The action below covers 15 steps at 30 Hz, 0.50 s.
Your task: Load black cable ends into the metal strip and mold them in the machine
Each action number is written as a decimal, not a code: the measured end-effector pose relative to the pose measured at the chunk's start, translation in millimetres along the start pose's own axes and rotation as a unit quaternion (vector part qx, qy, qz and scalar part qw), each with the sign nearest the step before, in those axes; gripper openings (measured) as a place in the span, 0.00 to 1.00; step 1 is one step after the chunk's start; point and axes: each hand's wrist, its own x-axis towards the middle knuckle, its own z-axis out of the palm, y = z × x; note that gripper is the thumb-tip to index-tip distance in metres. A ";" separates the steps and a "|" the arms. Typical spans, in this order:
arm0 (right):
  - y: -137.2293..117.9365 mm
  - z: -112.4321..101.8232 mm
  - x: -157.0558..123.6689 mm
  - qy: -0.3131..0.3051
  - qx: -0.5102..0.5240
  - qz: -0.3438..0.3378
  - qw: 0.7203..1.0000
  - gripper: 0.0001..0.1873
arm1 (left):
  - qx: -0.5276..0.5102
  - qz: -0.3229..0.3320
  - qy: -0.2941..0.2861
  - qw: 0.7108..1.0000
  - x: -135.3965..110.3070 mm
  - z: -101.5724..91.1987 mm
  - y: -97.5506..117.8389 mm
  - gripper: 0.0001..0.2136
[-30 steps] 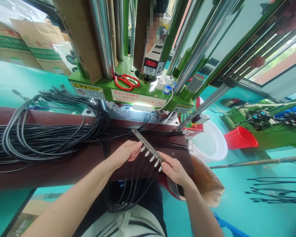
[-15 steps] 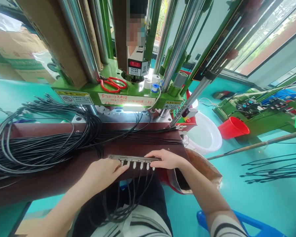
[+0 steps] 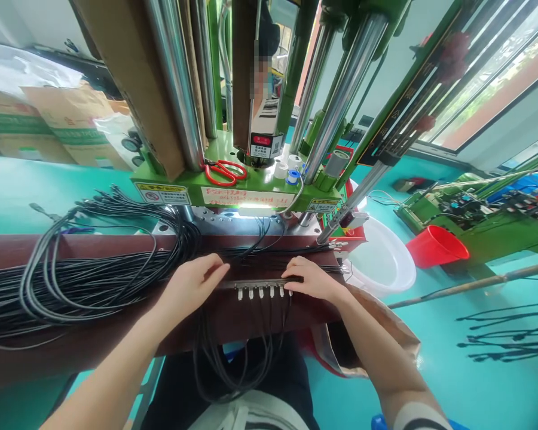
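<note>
Six black leads (image 3: 233,358) droop off the desk's near edge toward the lap, soft and floppy. Each ends in a small silver plug seated along the metal bar (image 3: 260,285), which lies flat and level on the dark red desk (image 3: 72,346), dead centre. The left hand (image 3: 197,283) sits at the bar's nine o'clock end, fingers stretched out and apart, tips just touching the end, nothing clamped. The right hand (image 3: 311,280) is at the three o'clock end with its fingers draped over the top. The thumb is hidden, so I cannot tell whether that grip pinches or merely presses. My read is that the bar is rigid, fairly light and smooth enough to slide. It looks best taken by its two bare ends, clear of the plugs and kept level, because the hanging leads will drag and may snag. At nine o'clock a thick cable bundle (image 3: 94,275) loops along the desk. At four o'clock a brown paper bag (image 3: 385,334) stands beside it. Farther off at twelve o'clock rises the green machine (image 3: 170,179), with red scissors (image 3: 224,172) on its ledge. At two o'clock a white basin (image 3: 385,257) and a red bucket (image 3: 437,246) rest on the floor.
</note>
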 end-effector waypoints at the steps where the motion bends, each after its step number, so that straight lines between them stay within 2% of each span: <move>1: 1.9 -1.4 1.0 0.021 0.011 0.005 1.000 0.10 | 0.008 -0.005 0.013 1.000 7.3 -1.2 -3.1 0.15; 4: 12.2 -6.7 13.0 0.099 0.011 0.043 0.994 0.08 | 0.048 0.011 0.028 0.998 31.3 -1.3 -12.4 0.14; 7: 29.1 -8.1 33.3 0.158 -0.037 0.126 0.979 0.08 | 0.103 0.054 0.041 0.992 52.9 6.6 -21.3 0.11; 10: 46.6 -2.2 48.7 0.184 -0.068 0.179 0.964 0.09 | 0.177 0.043 0.051 0.982 65.4 19.4 -29.6 0.10; 15: 59.9 11.6 51.4 0.199 -0.082 0.180 0.960 0.11 | 0.248 0.037 0.030 0.968 67.1 30.4 -35.9 0.13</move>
